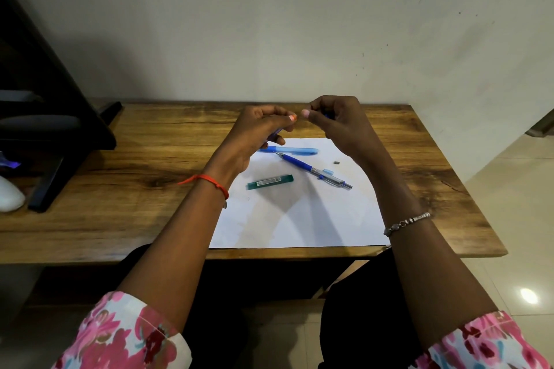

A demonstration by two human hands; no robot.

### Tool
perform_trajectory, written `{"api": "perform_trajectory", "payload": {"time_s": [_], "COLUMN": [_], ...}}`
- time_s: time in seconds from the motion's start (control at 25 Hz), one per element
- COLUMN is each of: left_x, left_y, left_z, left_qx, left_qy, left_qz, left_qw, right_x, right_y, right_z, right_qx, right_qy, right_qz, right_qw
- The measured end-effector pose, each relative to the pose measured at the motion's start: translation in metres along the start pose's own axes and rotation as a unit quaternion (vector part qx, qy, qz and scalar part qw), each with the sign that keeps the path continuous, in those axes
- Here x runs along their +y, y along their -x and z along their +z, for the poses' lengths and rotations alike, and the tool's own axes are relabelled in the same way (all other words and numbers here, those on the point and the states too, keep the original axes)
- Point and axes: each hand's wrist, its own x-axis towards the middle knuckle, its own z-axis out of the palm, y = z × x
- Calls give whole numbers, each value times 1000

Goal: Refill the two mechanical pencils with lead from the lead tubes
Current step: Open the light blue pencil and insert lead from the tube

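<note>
Both forearms reach forward over the desk [144, 165], hands raised side by side above the white paper [299, 219], thumbs almost meeting. The left hand [257, 132] has its fingers curled round a blue shaft [274, 134]. The right hand [337, 124] grips a mostly hidden small blue item [327, 114]. On the paper lie a blue mechanical pencil [311, 169], a pale-blue tube [295, 150] and a green lead tube [269, 182].

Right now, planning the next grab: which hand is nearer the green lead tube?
Left. The left hand hovers just behind the green lead tube; the right hand is farther back and right.
</note>
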Motion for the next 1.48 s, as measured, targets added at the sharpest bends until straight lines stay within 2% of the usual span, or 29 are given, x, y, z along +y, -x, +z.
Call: {"api": "perform_trajectory", "payload": {"time_s": [0.72, 0.88, 1.0, 1.2, 1.48], "left_x": [0, 0, 0, 0, 1], "left_y": [0, -1, -1, -3, -3], "left_z": [4, 5, 5, 4, 7], "left_qx": [8, -1, -6, -32, -30], "left_qy": [8, 6, 7, 32, 27], "left_qz": [-16, -19, -13, -13, 38], "left_qw": [1000, 1000, 1000, 999, 998], "right_x": [-2, -2, -2, -3, -4], "right_y": [1, 2, 1, 2, 1], "right_z": [2, -4, -10, -14, -12], "right_qx": [28, 85, 139, 168, 148], "right_qy": [-14, -70, -153, -258, -240], "right_qz": [2, 3, 2, 41, 48], "right_qw": [1000, 994, 978, 951, 958]}}
